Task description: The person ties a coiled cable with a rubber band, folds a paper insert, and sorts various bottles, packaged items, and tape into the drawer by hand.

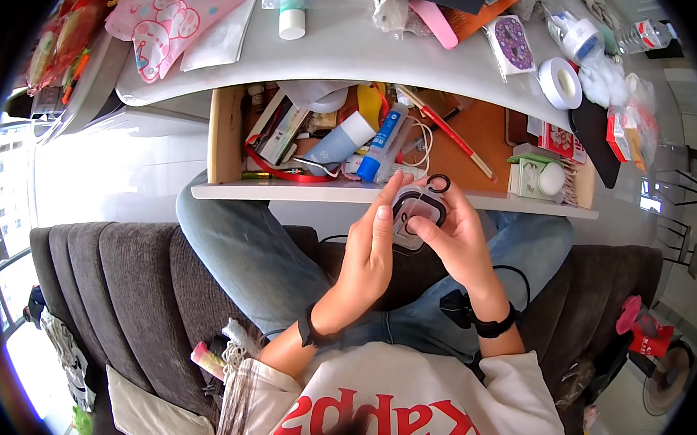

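Observation:
A small clear case with black edging (412, 211), which looks like an earbud case, is held over the front edge of the drawer. A black ring (438, 184) is attached at its top. My right hand (462, 235) grips the case, its thumb pressed on the front and its fingers round the far side. Along the case's left side lies my left hand (369, 250), its fingers straight and touching the case; some fingertips are partly hidden. Just beyond the hands is an open drawer (302, 194) with a blue glue-stick-like tube (382, 143) and a blue-and-white bottle (340, 144).
In the drawer also lie a red pencil (459, 144), red ribbon (288, 175) and a box of cotton swabs (541, 177). Above, the grey table (333, 59) carries a tape roll (560, 83), a pink bag (165, 31) and a white-capped tube (292, 21). A dark sofa (136, 285) surrounds me.

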A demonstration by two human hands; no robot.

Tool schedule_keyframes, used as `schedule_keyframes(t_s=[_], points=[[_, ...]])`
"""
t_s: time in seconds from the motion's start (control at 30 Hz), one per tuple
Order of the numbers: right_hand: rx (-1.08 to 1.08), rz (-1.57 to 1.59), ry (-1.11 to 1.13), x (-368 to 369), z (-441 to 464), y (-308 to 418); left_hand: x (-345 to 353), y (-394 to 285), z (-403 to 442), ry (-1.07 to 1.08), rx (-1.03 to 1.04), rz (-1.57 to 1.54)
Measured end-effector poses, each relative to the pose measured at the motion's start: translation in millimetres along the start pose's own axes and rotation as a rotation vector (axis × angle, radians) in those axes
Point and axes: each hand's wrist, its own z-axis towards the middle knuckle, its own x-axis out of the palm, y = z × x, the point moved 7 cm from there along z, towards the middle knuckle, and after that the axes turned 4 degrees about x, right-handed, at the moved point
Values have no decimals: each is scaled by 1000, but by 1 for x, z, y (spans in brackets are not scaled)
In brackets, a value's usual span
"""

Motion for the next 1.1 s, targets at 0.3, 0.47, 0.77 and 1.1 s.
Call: schedule_keyframes(t_s=[0.3,0.47,0.77,1.1], points=[[11,-59,-89,-5,-11,-2,14,3,-7,95,-88,-65],[-62,28,-126,-12,-18,-2,21,5,-6,193,-215,-324],[-238,-123,-219,-14,-35,12,41,-8,-14,266,-318,-450],[-362,-149,-258,-26,-47,18,52,15,-25,118,-410,-661]])
